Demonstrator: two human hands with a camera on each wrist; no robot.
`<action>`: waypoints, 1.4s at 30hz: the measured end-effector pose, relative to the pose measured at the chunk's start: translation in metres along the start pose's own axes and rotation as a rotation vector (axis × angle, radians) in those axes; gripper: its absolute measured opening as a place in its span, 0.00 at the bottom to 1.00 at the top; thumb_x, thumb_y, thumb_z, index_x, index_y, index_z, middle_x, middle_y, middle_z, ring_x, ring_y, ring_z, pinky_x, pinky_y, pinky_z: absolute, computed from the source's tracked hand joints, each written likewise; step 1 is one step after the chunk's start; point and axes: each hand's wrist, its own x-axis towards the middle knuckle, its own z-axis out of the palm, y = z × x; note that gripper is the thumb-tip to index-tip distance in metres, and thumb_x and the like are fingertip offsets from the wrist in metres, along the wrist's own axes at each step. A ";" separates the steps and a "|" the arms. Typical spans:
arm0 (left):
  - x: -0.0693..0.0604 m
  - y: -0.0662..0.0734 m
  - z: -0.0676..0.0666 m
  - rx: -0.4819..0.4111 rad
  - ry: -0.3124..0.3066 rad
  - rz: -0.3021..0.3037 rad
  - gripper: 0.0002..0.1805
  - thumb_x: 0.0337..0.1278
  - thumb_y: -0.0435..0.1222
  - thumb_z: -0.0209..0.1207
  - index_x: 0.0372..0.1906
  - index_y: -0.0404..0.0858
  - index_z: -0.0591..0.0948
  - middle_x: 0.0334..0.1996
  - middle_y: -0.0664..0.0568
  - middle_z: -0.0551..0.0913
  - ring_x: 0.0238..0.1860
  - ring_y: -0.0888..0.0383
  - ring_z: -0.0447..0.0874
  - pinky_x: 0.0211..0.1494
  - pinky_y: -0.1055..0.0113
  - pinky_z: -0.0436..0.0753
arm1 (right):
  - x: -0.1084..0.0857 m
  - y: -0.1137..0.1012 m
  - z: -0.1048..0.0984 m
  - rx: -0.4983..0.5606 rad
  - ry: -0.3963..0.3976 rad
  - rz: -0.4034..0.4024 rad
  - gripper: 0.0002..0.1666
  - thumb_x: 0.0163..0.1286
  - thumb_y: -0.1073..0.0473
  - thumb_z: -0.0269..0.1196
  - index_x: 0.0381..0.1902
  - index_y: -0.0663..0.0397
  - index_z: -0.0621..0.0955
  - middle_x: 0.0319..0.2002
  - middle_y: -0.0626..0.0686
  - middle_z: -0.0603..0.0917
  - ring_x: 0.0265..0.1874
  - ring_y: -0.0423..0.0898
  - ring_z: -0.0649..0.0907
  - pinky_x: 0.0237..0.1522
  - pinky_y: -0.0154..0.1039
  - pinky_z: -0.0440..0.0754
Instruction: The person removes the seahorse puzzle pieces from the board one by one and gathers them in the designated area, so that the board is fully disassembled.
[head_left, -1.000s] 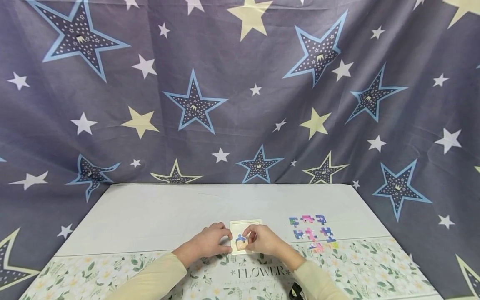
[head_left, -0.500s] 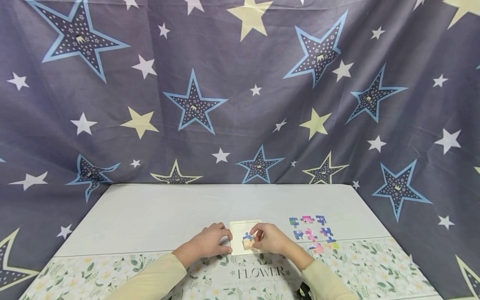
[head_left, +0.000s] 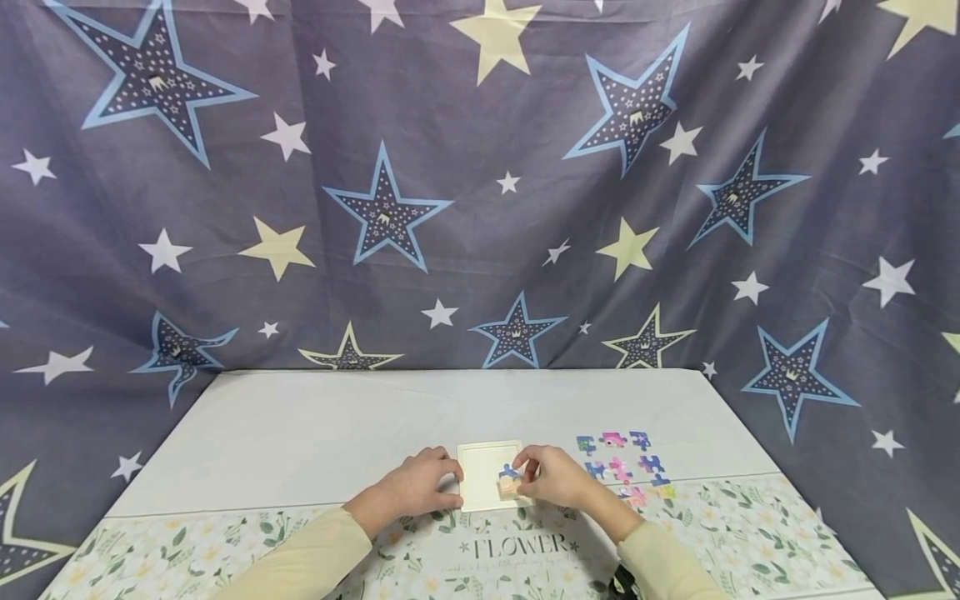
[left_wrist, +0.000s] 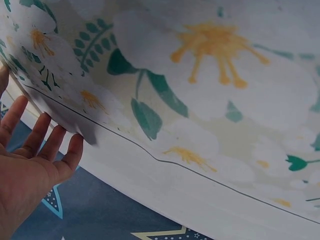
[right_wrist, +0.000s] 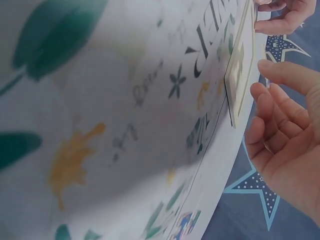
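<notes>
A puzzle piece (head_left: 509, 481), blue on top and pale tan below, is at the lower right corner of a shallow cream puzzle tray (head_left: 480, 458). My right hand (head_left: 555, 477) pinches this piece between thumb and forefinger; in the right wrist view the piece is mostly hidden by the fingers (right_wrist: 280, 75). At the tray's left edge, my left hand (head_left: 420, 483) touches the rim with thumb and fingertips, well apart from each other. The left wrist view has the same hand (left_wrist: 35, 165) with its fingers loosely spread and slightly bent.
Several loose puzzle pieces (head_left: 618, 468), pink, blue and yellow, lie spread to the right of the tray. A white table (head_left: 337, 425) with a floral cloth (head_left: 225, 542) along its near side is underneath. A star-patterned curtain (head_left: 480, 225) hangs behind the table.
My right hand has moved the puzzle piece rightward across the tray, from its lower middle to the lower right corner. The left hand stays at the left rim.
</notes>
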 end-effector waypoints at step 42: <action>0.000 0.000 0.000 -0.017 0.002 0.012 0.18 0.49 0.54 0.63 0.42 0.50 0.80 0.40 0.56 0.75 0.43 0.58 0.74 0.52 0.50 0.76 | -0.043 0.039 -0.037 -0.075 0.021 0.015 0.15 0.54 0.65 0.69 0.39 0.60 0.79 0.24 0.47 0.76 0.20 0.36 0.71 0.21 0.30 0.70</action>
